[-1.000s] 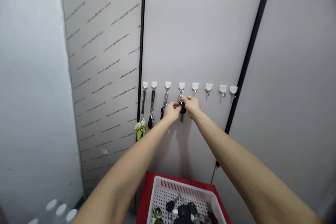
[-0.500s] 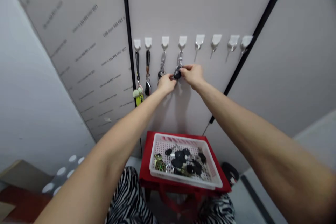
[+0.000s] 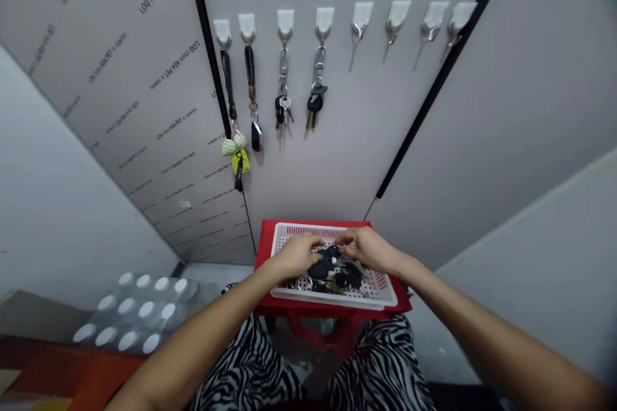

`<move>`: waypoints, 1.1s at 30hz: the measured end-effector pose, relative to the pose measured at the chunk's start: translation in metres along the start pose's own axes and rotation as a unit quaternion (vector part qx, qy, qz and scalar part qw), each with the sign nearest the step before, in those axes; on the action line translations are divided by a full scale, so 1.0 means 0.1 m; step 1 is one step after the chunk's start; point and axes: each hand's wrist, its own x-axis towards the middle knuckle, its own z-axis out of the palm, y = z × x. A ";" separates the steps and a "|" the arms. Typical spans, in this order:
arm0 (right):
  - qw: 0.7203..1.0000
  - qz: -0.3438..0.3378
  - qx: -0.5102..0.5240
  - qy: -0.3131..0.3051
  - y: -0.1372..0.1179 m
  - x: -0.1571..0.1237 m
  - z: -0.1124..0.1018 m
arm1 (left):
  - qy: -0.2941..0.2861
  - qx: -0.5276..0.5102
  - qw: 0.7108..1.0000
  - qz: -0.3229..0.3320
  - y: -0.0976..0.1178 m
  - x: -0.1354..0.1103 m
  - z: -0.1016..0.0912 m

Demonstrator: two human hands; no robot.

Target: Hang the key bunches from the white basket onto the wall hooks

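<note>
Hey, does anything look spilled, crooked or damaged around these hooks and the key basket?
Nothing stands out. Four key sets hang from white hooks, and the piled keys lie inside the white plastic basket, with none visibly spilled over its rim.

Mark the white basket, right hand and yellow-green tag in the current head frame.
White basket point(image 3: 332, 300): head view, on its near wall.
Right hand point(image 3: 370, 248): head view, on the back of the hand.
Yellow-green tag point(image 3: 245, 163): head view, on its flat face.

Below your left hand point(image 3: 297, 255) and right hand point(image 3: 370, 248), a red table point(image 3: 266, 247) carries a white perforated basket point(image 3: 366, 302), dark-headed keys point(image 3: 321, 268) lying between your hands.
</note>
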 end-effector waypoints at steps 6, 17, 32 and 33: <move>0.993 -0.020 -0.104 -0.059 0.08 -0.21 0.07 | -0.031 0.082 0.996 0.011 -0.02 -0.04 0.15; 0.995 -0.018 -0.094 -0.014 0.06 -0.21 0.20 | -0.042 0.060 0.996 -0.042 -0.03 -0.03 0.13; 0.913 0.142 0.371 0.092 0.20 -0.09 -0.01 | 0.013 -0.006 0.998 -0.055 -0.01 -0.04 0.11; 0.899 0.148 0.401 0.093 0.18 -0.08 -0.01 | 0.024 -0.032 0.998 -0.055 0.01 -0.02 0.11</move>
